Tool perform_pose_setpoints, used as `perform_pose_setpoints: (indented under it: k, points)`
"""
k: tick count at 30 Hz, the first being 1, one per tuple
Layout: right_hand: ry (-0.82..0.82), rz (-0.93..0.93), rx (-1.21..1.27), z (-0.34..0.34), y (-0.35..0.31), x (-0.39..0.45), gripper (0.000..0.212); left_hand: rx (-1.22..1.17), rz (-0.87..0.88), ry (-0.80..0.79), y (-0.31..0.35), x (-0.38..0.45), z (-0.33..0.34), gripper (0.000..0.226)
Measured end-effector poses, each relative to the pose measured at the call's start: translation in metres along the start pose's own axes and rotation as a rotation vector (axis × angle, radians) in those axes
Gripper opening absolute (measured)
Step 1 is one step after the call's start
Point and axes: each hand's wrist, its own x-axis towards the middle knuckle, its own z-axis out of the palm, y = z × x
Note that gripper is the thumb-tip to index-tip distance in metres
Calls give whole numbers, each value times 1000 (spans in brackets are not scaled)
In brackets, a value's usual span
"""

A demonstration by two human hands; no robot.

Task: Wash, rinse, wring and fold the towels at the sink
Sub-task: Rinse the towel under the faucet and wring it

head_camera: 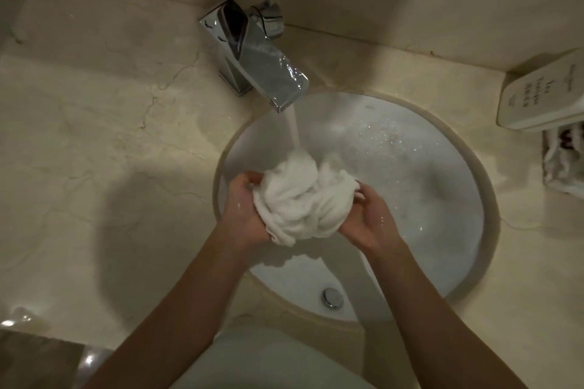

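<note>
While water runs, 2 hands seemingly grip bunched towel (303, 199)

We see a white box (542, 95) with printed lettering at the right edge of the beige marble counter (94, 136); just beside it, nearer us, lies a crinkled clear packet (564, 161). Something shiny (19, 317) glints at the counter's near left corner; we cannot tell what it is.

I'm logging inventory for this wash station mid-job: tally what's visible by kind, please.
Bunched white terry towel held under the running water: 1
Hands gripping it, left hand and right hand: 2
Angular chrome tap: 1
Round white basin with a chrome drain plug: 1
White lettered box on the counter: 1
Crumpled wrapper beside it: 1
Total: 7
</note>
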Motion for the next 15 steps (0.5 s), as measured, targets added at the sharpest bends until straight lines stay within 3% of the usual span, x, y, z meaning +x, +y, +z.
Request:
perform_pose_setpoints:
  k: [3, 6, 8, 11, 13, 15]
  points:
    - [-16, -45, -103, 31, 4, -13, 33, 103, 182, 85, 10, 10, -6, 65]
    - [62, -215, -354, 68, 17, -15, 41, 186, 349, 195, 22, 16, 11, 76]
    - [140, -414, -738, 89, 31, -11, 40, 393, 453, 397, 23, 28, 22, 55]
    - [240, -642, -1195, 114, 38, 3, 28, 696, 536, 532, 16, 45, 22, 34]
    - [453, -655, -1186, 123, 25, 20, 28, 842, 544, 621, 9, 51, 25, 33]
    - [492, -578, -1119, 124, 14, 37, 30, 941, 548, 748, 13, 55, 25, 38]
